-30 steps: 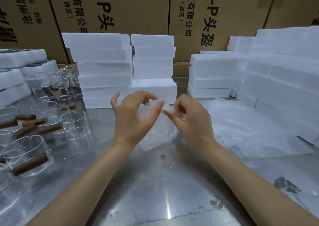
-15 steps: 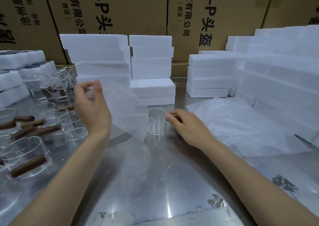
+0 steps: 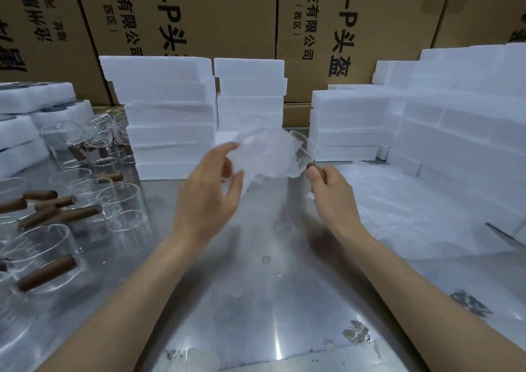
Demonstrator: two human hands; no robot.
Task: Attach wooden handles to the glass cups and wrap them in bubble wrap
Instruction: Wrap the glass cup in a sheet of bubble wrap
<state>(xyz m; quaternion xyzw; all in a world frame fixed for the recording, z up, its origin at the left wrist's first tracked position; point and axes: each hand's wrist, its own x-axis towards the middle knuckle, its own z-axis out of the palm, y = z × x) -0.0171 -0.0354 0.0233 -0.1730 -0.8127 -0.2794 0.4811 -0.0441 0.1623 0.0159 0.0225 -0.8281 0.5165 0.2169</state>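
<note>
A glass cup (image 3: 303, 149) hangs above the steel table, tilted, half covered by a sheet of bubble wrap (image 3: 264, 155). My right hand (image 3: 331, 198) grips the cup's brown wooden handle (image 3: 318, 171) from below. My left hand (image 3: 209, 192) is curled round the left side of the bubble wrap, thumb and fingers on the sheet. Blur hides the cup's lower part. Several more glass cups (image 3: 119, 204) and loose wooden handles (image 3: 57, 211) lie on the left of the table.
Stacks of white foam blocks (image 3: 168, 115) stand behind the hands, at the left edge and along the right. A pile of bubble wrap sheets (image 3: 412, 209) lies right of my right hand. Cardboard boxes (image 3: 216, 13) wall the back. The steel table (image 3: 256, 300) spreads in front.
My right hand has lifted the cup off the table by its handle. My left hand has swung the bubble wrap sheet from the left back to the middle, onto the cup.
</note>
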